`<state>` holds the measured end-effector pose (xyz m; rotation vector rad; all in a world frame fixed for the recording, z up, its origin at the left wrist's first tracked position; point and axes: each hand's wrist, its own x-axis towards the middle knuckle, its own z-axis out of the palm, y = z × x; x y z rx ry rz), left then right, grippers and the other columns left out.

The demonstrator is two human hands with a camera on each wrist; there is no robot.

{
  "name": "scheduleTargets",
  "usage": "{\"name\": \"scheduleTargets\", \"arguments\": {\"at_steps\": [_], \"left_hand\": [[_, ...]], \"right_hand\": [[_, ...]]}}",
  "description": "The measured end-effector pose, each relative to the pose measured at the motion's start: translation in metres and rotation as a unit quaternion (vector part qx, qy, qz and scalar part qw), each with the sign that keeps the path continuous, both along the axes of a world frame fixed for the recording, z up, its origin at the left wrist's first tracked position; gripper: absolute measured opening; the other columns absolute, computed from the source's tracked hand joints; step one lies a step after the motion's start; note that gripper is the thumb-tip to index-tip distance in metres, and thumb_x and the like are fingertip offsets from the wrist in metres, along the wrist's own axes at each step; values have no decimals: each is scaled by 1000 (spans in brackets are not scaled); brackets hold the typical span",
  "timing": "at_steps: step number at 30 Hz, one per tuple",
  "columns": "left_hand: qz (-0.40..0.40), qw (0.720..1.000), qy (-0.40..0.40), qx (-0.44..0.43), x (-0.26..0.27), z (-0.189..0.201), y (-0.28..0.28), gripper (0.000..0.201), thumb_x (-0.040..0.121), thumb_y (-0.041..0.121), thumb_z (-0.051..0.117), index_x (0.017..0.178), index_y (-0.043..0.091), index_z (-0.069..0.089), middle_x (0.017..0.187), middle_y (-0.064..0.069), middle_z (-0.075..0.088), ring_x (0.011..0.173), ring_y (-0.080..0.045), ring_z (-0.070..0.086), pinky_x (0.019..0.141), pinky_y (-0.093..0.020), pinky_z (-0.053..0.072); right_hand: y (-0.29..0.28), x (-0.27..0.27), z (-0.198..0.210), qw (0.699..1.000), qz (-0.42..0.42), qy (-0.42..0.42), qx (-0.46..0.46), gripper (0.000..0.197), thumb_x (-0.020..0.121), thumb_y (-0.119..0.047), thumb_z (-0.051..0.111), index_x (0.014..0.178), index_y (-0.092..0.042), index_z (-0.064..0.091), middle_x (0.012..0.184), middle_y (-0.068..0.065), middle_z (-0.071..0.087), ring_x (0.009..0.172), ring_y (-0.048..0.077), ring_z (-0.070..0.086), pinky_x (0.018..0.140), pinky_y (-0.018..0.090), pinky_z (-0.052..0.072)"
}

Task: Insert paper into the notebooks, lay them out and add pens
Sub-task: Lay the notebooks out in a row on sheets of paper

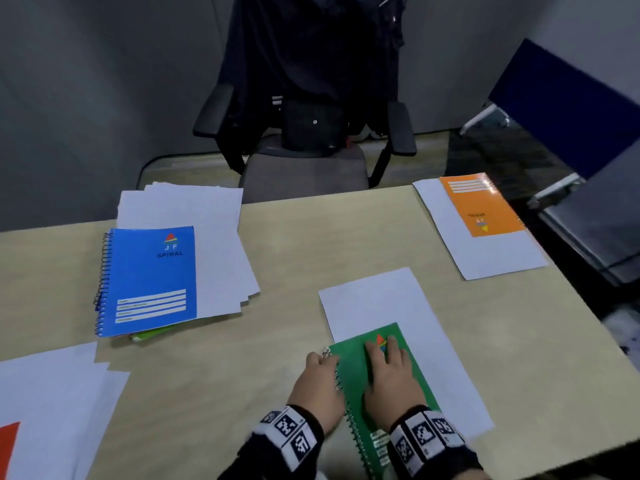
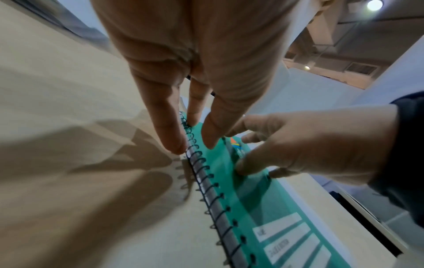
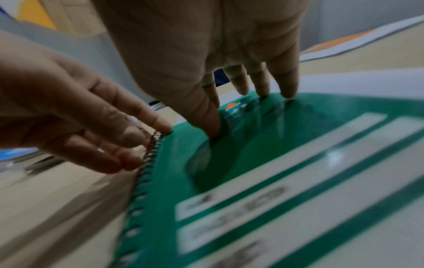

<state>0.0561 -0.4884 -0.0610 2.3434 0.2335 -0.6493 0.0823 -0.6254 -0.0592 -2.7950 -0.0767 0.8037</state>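
Note:
A green spiral notebook (image 1: 353,372) lies near the table's front edge, on top of a white sheet (image 1: 415,323) that sticks out beyond it at the far end and the right. My right hand (image 1: 388,372) lies flat on the green cover (image 3: 229,163) with straight fingers. My left hand (image 1: 317,382) rests with straight fingers against the notebook's spiral (image 2: 206,181). A blue spiral notebook (image 1: 149,278) sits on a stack of white paper (image 1: 214,233) at the left. An orange notebook (image 1: 481,206) lies on a sheet at the far right.
A grey office chair (image 1: 304,161) draped with a dark jacket stands behind the table. More white sheets (image 1: 48,403) and a red corner (image 1: 8,445) lie at the front left. A green edge (image 1: 152,334) peeks from under the blue notebook. The table's right edge is close to the orange notebook.

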Motion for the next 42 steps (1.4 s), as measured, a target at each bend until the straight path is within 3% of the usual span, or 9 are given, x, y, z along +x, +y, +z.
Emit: {"name": "scheduleTargets", "arguments": {"at_steps": [4,7,10,14,18,24,27,32,42], "left_hand": [[-67,997,3,-30,5,1,-30,62,89,9,46,147,21,31,138,-4,34,120,-21,50,104,-24,36],[-92,995,-2,-45,13,1,-39,58,89,17,49,144,26,37,136,1,39,121,-17,49,103,-21,34],[-68,997,-13,-30,27,-2,-38,53,87,28,56,138,27,43,132,4,40,120,-14,48,102,-22,36],[-23,998,-30,55,48,-6,-25,56,84,32,60,137,24,46,141,0,32,130,-20,33,107,-30,35],[-13,991,20,134,61,-10,-15,80,83,29,63,150,23,21,157,-9,5,144,-30,7,113,-38,29],[-25,982,79,167,85,-12,-20,103,76,27,73,151,25,2,155,-12,-15,144,-36,-7,111,-50,31],[-23,978,111,173,96,-10,-24,109,77,24,73,151,24,-8,154,-12,-25,143,-39,-15,112,-51,30],[-22,973,124,194,105,-5,-29,115,77,21,73,149,20,-17,153,-14,-29,143,-42,-17,109,-37,33],[-26,970,131,205,105,-4,-28,119,76,29,74,149,18,-19,153,-16,-29,142,-44,-14,113,-40,27]], "right_hand": [[-26,1,-1,994,-104,36,6,80,88,-44,56,150,-31,7,159,4,-12,146,31,-6,112,55,28],[-49,8,-3,988,-147,47,4,101,78,-60,62,151,-29,1,158,2,-18,147,30,-9,110,57,29],[-71,21,-4,984,-169,56,-5,121,65,-65,70,151,-29,-8,157,2,-24,146,30,-13,108,61,29],[-97,40,-4,982,-171,71,-29,133,59,-59,79,148,-35,-17,155,2,-28,145,31,-14,105,66,27],[-125,57,-5,978,-190,74,-38,132,59,-51,81,148,-37,-16,155,1,-27,145,32,-14,109,63,25],[-166,81,1,968,-232,80,-45,127,63,-35,84,150,-35,-10,157,4,-21,145,37,-9,114,52,21],[-187,92,2,963,-252,75,-65,127,63,-32,84,150,-35,-8,158,5,-17,145,39,-3,115,51,23],[-213,106,4,953,-285,60,-80,125,61,-28,86,150,-35,-1,159,5,-7,143,40,6,113,50,28],[-225,111,1,953,-281,59,-94,125,60,-27,87,150,-35,1,158,5,-4,142,40,9,112,49,32]]}}
